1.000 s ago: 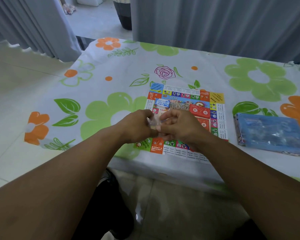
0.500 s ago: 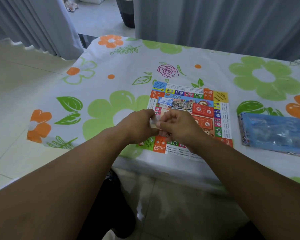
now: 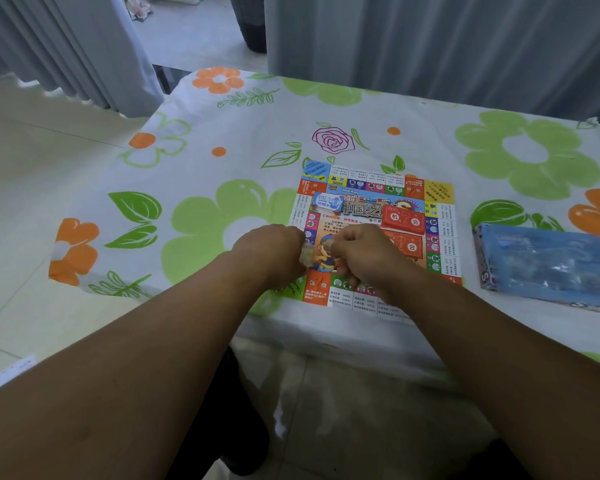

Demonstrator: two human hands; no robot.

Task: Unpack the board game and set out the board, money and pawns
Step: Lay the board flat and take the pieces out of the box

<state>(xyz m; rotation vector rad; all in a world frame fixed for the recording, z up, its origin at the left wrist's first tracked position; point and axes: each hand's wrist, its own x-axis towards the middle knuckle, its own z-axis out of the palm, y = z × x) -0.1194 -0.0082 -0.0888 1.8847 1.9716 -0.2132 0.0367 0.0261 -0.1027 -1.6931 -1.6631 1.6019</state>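
Pinched btwn L hand (image 3: 271,254) & R hand (image 3: 361,261): small clear bag (image 3: 305,258) (pawns, prob.), held low over board (image 3: 368,180) so contents can't scatter.

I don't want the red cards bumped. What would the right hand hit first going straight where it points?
The right hand would likely meet the left hand, close across from it; the red cards sit off that line.

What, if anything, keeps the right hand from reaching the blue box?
Probably nothing; yes. The blue box lies on bare cloth right of the board, nothing between. But the right hand is busy pinching a small clear packet with the left hand.
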